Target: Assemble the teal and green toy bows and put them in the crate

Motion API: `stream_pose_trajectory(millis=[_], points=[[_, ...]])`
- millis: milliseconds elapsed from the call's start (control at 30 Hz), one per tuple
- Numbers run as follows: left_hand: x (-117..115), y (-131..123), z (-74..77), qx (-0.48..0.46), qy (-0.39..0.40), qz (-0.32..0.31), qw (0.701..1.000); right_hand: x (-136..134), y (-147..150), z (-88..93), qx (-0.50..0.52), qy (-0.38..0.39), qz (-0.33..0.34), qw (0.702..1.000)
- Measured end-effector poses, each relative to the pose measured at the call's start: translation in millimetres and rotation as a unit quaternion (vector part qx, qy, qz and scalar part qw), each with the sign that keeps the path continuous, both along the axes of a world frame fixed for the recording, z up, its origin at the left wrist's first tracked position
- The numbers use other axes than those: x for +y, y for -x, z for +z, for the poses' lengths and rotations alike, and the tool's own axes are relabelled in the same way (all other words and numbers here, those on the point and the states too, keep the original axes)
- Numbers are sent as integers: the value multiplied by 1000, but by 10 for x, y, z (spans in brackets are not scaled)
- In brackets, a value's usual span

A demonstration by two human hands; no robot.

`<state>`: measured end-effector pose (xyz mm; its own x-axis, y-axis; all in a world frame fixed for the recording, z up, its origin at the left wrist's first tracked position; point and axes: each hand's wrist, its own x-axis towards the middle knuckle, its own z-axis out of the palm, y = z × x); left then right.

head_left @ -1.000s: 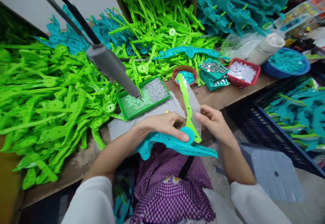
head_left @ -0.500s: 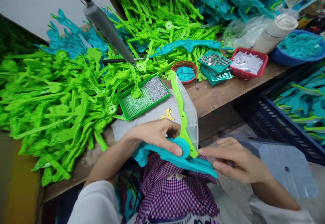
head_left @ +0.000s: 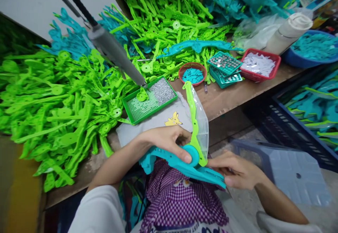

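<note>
My left hand [head_left: 169, 139] is closed around a turquoise plastic part [head_left: 169, 159], its thumb pressed on the round turquoise disc [head_left: 192, 155]. From beside the disc a bright green plastic arm [head_left: 194, 123] rises upright, with a clear plastic panel [head_left: 204, 130] along its right side. My right hand [head_left: 236, 171] pinches the right end of the turquoise part, its index fingertip against the foot of the green arm. The fingers of my left hand behind the part are hidden. All of this is above my lap, over a purple checked cloth [head_left: 182, 201].
A grey electric screwdriver [head_left: 116, 55] hangs over a green tray [head_left: 155, 110] with small metal pieces. Green plastic parts [head_left: 66, 113] are heaped on the left. Toward the right stand a red basket [head_left: 180, 78], stacked teal trays [head_left: 227, 81], a red box [head_left: 278, 63] and a blue basin [head_left: 293, 62].
The hanging screwdriver's tip has moved down and right to the tray. The green arm's top has shifted slightly right and down. Both hands keep their hold.
</note>
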<state>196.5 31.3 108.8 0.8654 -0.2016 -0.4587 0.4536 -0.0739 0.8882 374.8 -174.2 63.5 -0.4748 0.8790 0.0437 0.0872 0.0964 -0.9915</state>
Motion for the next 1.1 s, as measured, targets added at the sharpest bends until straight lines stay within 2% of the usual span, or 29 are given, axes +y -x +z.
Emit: stream_pose_trajectory(millis=[133, 233, 500, 700, 767, 933, 1033, 1100], points=[[16, 20, -19, 27, 26, -4, 999, 2, 37, -20, -20, -2, 29, 999], [27, 31, -15, 29, 44, 0, 999, -56, 113, -86, -15, 19, 5, 1000], [14, 27, -63, 33, 55, -1, 998, -179, 335, -392, 107, 94, -50, 988], [-6, -26, -112, 24, 26, 4, 999, -127, 239, -537, 147, 136, -89, 976], [3, -41, -132, 17, 11, 5, 1000, -110, 156, -511, 129, 127, -94, 979], [28, -73, -196, 15, 4, -1, 1000, -87, 73, -271, -2, -2, -69, 998], [23, -80, -203, 13, -3, 1, 1000, -120, 112, -136, -62, -9, -69, 996], [13, -76, -195, 11, -11, 4, 1000, -166, 160, -81, -98, 10, -103, 990]])
